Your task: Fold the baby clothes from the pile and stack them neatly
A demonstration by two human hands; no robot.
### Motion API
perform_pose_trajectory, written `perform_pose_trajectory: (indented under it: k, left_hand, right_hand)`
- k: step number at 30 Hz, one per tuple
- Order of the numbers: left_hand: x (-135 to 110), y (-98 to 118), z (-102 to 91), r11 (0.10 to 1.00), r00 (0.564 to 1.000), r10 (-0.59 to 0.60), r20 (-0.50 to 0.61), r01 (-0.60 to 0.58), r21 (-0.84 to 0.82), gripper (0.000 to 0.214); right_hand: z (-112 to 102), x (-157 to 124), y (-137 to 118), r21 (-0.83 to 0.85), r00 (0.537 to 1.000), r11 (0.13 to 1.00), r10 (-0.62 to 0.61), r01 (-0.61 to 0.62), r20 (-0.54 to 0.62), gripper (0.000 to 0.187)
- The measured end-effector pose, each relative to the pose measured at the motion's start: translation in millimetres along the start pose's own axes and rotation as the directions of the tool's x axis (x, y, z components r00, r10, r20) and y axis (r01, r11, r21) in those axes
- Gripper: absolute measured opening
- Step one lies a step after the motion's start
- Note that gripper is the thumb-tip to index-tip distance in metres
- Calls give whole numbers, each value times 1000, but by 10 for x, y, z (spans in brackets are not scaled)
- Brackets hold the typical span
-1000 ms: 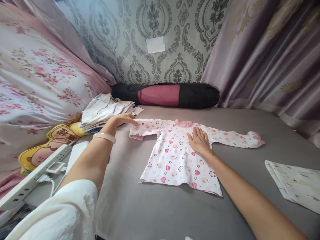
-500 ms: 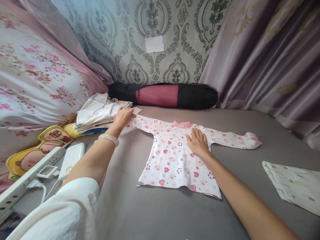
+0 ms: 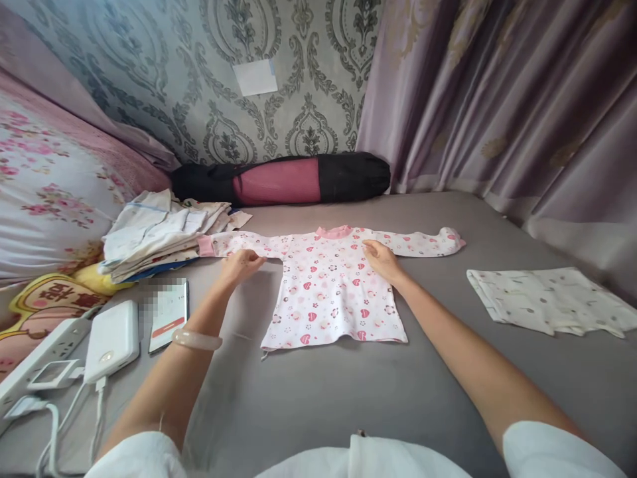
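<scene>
A child's long-sleeved shirt (image 3: 328, 285), white with pink hearts and a pink collar, lies spread flat with both sleeves stretched outward. Over the lower edge of its left-hand sleeve is my left hand (image 3: 242, 267), fingers curled in and drawn together, with no cloth visible in them. My right hand (image 3: 383, 260) is at the upper right of the shirt, beside the armpit, its fingers slightly bent and apart from the thumb. The fabric under it shows no bunching. The far end of the right-hand sleeve is bent upward at its pink cuff.
Folded clothes (image 3: 154, 232) are stacked at the left, touching the shirt's cuff. Nearby lie a phone (image 3: 172, 315), a white power bank (image 3: 113, 342) and a power strip (image 3: 44, 355) with cables. A black-and-pink rolled bag (image 3: 279, 180) lines the wall. Folded pale cloth (image 3: 552, 299) lies right.
My left hand has come back from the cuff toward me, its fingers curling. My right hand has lifted from lying flat on the chest and shifted toward the armpit. The view has turned right.
</scene>
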State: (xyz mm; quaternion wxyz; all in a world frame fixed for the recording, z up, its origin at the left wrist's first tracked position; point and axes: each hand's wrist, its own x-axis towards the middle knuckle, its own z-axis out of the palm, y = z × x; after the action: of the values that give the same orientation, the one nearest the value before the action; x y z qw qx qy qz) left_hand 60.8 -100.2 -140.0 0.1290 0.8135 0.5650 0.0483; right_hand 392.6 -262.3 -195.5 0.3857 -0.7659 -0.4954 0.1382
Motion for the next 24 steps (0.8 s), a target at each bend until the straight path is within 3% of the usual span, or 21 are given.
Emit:
perform_pose_trajectory:
  k: [4, 8, 13, 18, 24]
  left_hand:
    - [-422, -42, 88, 982, 988, 70, 137, -44, -181, 44]
    - [-777, -29, 180, 970, 971, 91, 220, -37, -240, 47]
    - [-1144, 73, 239, 975, 960, 54, 275, 9, -224, 50]
    - [-1395, 149, 247, 973, 955, 15, 295, 54, -224, 50]
    - [-1401, 45, 233, 954, 961, -26, 277, 106, -280, 49]
  right_hand:
    - [-343, -358, 99, -139, 993, 984, 102, -110, -64, 28]
    - [-555, -798, 106, -274, 976, 947, 200, -169, 90, 30]
    - [-636, -1226, -67, -355, 932, 919, 268, -171, 243, 41]
    - [-674, -1413, -192, -397, 880, 904, 312, -160, 357, 43]
    - [-765, -1407, -120, -381, 852, 916, 297, -127, 431, 34]
